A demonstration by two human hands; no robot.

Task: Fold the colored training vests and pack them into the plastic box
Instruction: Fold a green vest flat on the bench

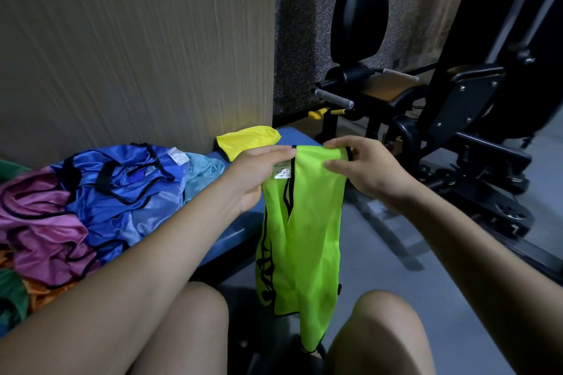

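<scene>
both hands pinch the top edge of the neon green vest [304, 222] at frame centre: left hand [259, 167] on its left corner, right hand [362, 167] on its right. it hangs between the knees. blue and purple vests [91, 201] lie heaped at left.
</scene>
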